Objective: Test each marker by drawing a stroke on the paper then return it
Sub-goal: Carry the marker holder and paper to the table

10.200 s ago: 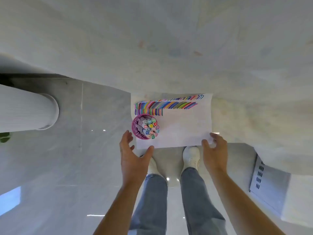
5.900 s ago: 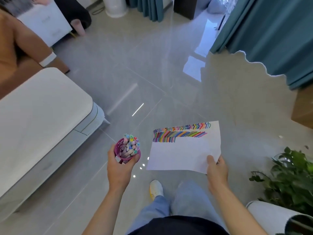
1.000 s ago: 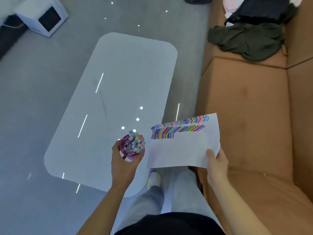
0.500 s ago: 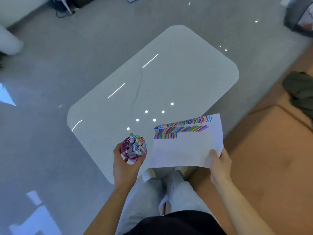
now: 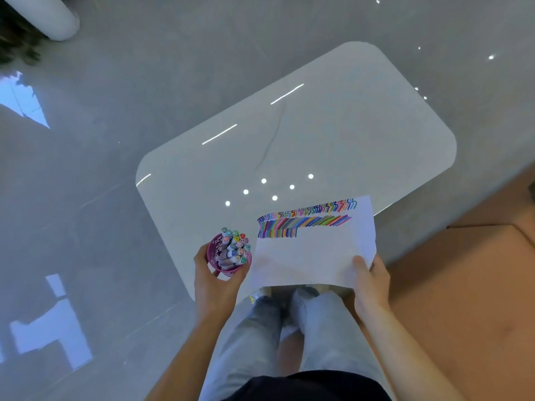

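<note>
Pink cup (image 5: 216, 257) of markers (image 5: 235, 246) gripped in left hand (image 5: 214, 285), over table's (image 5: 333, 134) near corner | striped paper (image 5: 312, 256) pinched at near right corner by right hand (image 5: 370, 285) | both now squarer over table than half a second ago | set-down judged next, before further strokes

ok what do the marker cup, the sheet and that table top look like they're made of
The marker cup: magenta with fine pale perforations, so likely metal or plastic mesh; I cannot tell which. The sheet: thin matte white paper, its near edge curving. The table top: glossy white, mirroring light spots, with a faint grey vein; polished stone or glass-like slab, probably.
</note>
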